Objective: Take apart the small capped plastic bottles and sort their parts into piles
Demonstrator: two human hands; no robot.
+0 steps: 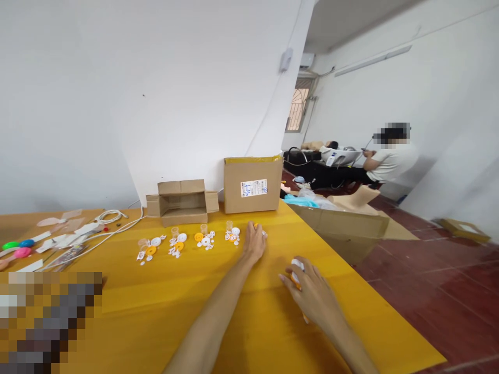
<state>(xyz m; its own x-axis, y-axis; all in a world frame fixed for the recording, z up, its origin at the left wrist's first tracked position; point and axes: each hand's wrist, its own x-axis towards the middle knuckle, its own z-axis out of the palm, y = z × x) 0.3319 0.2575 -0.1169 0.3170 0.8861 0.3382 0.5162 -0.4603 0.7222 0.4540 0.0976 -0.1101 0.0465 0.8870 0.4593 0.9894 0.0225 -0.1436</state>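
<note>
Looks like sorting small plastic parts into little piles on the yellow table [128, 296]; the left hand [254, 243] is stretched far out, fingers curled over the rightmost pile [232, 236], so I can't tell what it's pinching. The right hand [312, 293] sits nearer, fingers loosely curled round a white piece [298, 264]; next move probably needs a careful fingertip pinch.

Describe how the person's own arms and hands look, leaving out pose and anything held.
Both forearms are bare as far as the picture shows: no sleeves, gloves, watch or bands. The left hand and right hand carry no visible rings; both arms are slim.
</note>
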